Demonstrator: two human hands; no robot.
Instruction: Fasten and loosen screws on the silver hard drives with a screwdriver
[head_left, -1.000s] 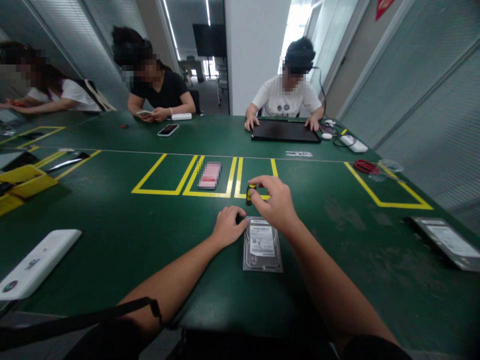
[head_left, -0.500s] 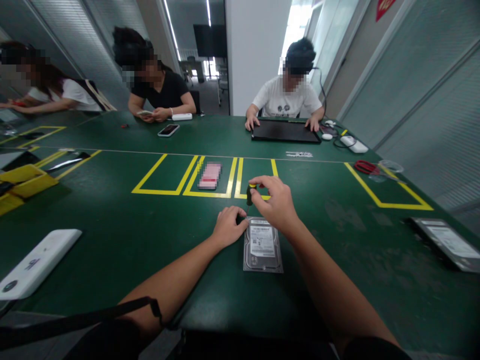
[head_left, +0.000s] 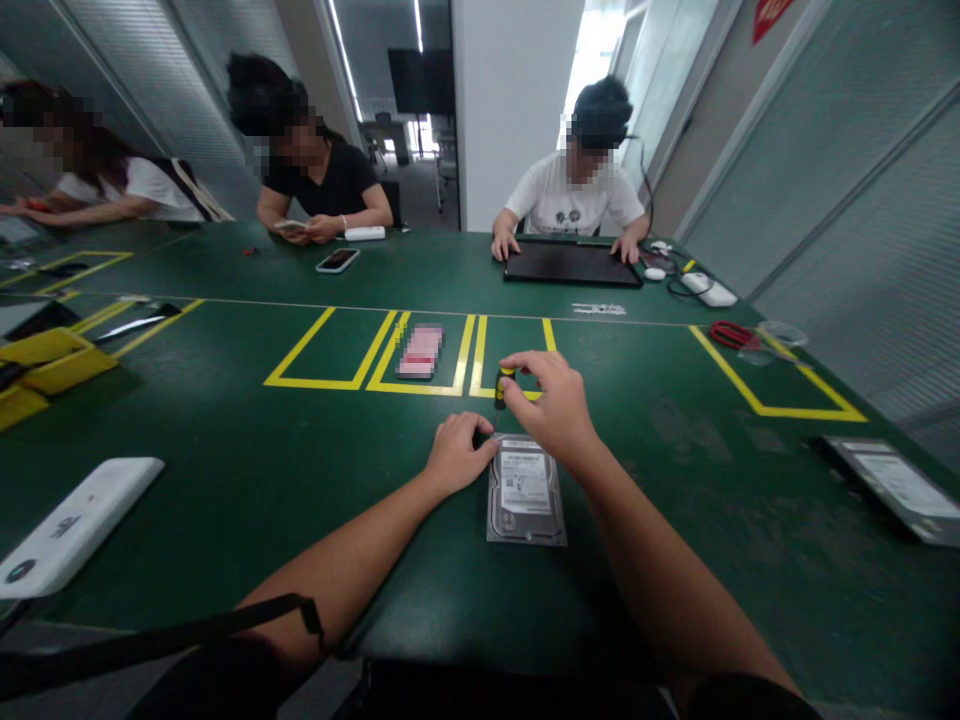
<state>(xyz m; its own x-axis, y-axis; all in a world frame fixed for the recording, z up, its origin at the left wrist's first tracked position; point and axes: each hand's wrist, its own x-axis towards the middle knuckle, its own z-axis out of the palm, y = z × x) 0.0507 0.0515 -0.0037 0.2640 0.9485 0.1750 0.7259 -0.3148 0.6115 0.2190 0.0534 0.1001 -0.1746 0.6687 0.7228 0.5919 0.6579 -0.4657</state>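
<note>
A silver hard drive [head_left: 529, 490] with a white label lies flat on the green table in front of me. My right hand [head_left: 553, 405] pinches the black-and-yellow handle of a small screwdriver [head_left: 502, 388], which stands nearly upright. The screwdriver's thin shaft points down at the drive's far left corner; its tip is too small to make out. My left hand [head_left: 459, 450] is at that same corner, thumb and forefinger closed about the drive's edge beside the shaft. Its other fingers curl on the tabletop.
Another hard drive [head_left: 900, 485] lies at the right. A white power bank [head_left: 82, 525] and yellow bins [head_left: 60, 365] are at the left. Yellow tape marks the table, with a pink item [head_left: 421, 350] inside one outline. Across sit several people, one holding a black panel [head_left: 574, 262].
The screwdriver's handle has turned in my right fingers, so more yellow now shows on its side. My left hand and the hard drive stay in place.
</note>
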